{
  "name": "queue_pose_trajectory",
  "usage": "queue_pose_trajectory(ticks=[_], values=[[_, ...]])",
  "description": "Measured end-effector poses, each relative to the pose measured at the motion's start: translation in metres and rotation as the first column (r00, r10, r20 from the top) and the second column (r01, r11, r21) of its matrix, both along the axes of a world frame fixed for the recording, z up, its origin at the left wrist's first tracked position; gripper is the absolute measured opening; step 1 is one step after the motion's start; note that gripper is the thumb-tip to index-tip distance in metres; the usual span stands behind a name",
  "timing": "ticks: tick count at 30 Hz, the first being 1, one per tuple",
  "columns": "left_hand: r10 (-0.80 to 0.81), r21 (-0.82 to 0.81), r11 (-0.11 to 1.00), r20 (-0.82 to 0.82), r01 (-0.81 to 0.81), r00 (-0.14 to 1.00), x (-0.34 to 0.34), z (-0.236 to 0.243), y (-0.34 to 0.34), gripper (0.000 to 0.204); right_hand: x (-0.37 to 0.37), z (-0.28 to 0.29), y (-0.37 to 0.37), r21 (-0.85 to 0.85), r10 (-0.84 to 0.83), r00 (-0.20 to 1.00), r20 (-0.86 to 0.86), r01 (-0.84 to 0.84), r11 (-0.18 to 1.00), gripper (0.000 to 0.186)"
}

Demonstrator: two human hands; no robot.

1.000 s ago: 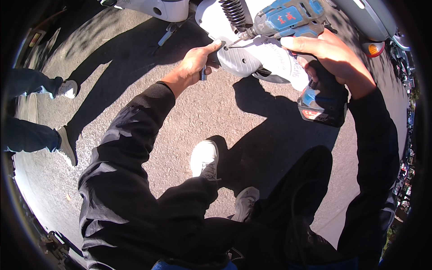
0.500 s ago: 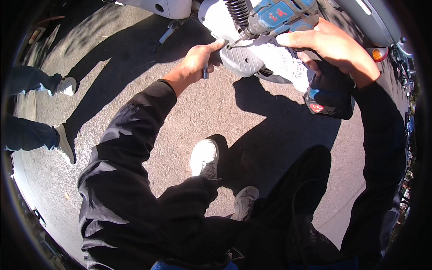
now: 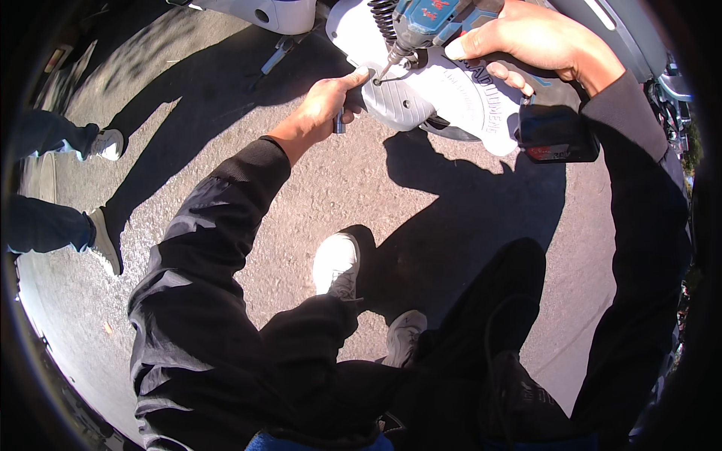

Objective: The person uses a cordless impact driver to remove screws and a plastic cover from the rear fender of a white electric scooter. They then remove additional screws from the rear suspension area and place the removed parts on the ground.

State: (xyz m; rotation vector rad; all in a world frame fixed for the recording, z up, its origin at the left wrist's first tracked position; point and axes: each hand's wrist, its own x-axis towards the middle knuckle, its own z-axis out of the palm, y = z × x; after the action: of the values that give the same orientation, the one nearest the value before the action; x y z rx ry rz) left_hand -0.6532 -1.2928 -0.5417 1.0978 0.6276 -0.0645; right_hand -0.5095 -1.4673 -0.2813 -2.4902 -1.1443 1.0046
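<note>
My right hand (image 3: 545, 45) is closed around the grip of a blue and black cordless drill (image 3: 432, 22). Its thin bit slants down to a hole near the upper left edge of a ribbed grey plastic cover (image 3: 398, 105) on a scooter. My left hand (image 3: 331, 101) grips that cover's left edge, thumb lying beside the bit tip. Below its curled fingers sticks out a short metal cylinder (image 3: 340, 124), perhaps a socket; the rest of it is hidden. A second hole shows lower on the cover.
A black coil spring (image 3: 383, 19) rises above the white scooter housing (image 3: 474, 105). To the left are a kickstand (image 3: 278, 54) and another white body part (image 3: 274, 13). Another person's shoes (image 3: 105, 233) stand at far left. My white shoe (image 3: 337, 263) is on the pavement below.
The drill has tipped, its rear and battery swinging outward to the right, while the bit stays at the same hole. My right wrist has turned with it; my left hand keeps its hold.
</note>
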Motion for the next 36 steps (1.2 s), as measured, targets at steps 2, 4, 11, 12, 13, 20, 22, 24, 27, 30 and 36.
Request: queue_pose_trajectory(ticks=[2, 4, 11, 12, 13, 20, 22, 24, 27, 30, 36], values=[[0.000, -0.002, 1.000, 0.023, 0.000, 1.000, 0.000, 0.000, 0.000, 0.035, 0.001, 0.001, 0.001, -0.008, -0.008, 1.000, -0.002, 0.008, 1.000, 0.031], [-0.012, -0.019, 1.000, 0.022, 0.013, 1.000, 0.000, 0.000, 0.001, 0.034, 0.001, 0.002, 0.000, -0.010, -0.013, 1.000, -0.010, 0.012, 1.000, 0.031], [0.026, -0.025, 0.999, 0.042, -0.025, 0.999, -0.002, 0.005, -0.001, 0.035, -0.001, 0.003, -0.004, 0.015, -0.031, 0.999, -0.040, 0.032, 0.999, 0.030], [0.017, -0.022, 1.000, 0.040, -0.016, 0.999, -0.003, 0.006, -0.001, 0.035, -0.001, 0.003, -0.005, 0.024, -0.039, 0.998, -0.047, 0.040, 0.999, 0.029], [0.021, -0.017, 1.000, 0.043, -0.020, 0.999, -0.003, 0.006, -0.001, 0.036, -0.001, 0.003, -0.008, 0.031, -0.046, 0.998, -0.052, 0.047, 0.998, 0.029], [0.011, 0.372, 0.928, -0.018, -0.003, 1.000, -0.010, 0.010, 0.014, 0.046, -0.002, 0.001, -0.038, 0.128, -0.113, 0.985, -0.127, 0.129, 0.983, 0.032], [-0.028, 0.634, 0.773, 0.087, -0.034, 0.996, -0.008, 0.013, 0.020, 0.045, -0.005, 0.000, -0.048, 0.147, -0.144, 0.978, -0.148, 0.166, 0.975, 0.036], [-0.169, 0.736, 0.677, 0.141, 0.011, 0.975, -0.003, 0.015, 0.026, 0.041, -0.006, -0.003, -0.054, 0.186, -0.133, 0.984, -0.115, 0.153, 0.971, 0.039], [-0.164, 0.755, 0.654, 0.195, -0.041, 0.967, 0.007, 0.015, 0.021, 0.040, -0.004, -0.011, -0.055, 0.115, -0.105, 0.993, -0.063, 0.111, 0.987, 0.040], [-0.117, 0.712, 0.701, 0.072, 0.031, 0.990, 0.008, 0.015, 0.014, 0.043, -0.003, -0.019, -0.055, 0.230, -0.019, 0.999, -0.026, 0.025, 0.973, 0.040], [-0.054, 0.376, 0.925, -0.010, 0.054, 0.998, 0.001, 0.016, 0.013, 0.038, -0.006, -0.016, -0.057, 0.224, -0.090, 0.995, -0.034, 0.095, 0.970, 0.039]])
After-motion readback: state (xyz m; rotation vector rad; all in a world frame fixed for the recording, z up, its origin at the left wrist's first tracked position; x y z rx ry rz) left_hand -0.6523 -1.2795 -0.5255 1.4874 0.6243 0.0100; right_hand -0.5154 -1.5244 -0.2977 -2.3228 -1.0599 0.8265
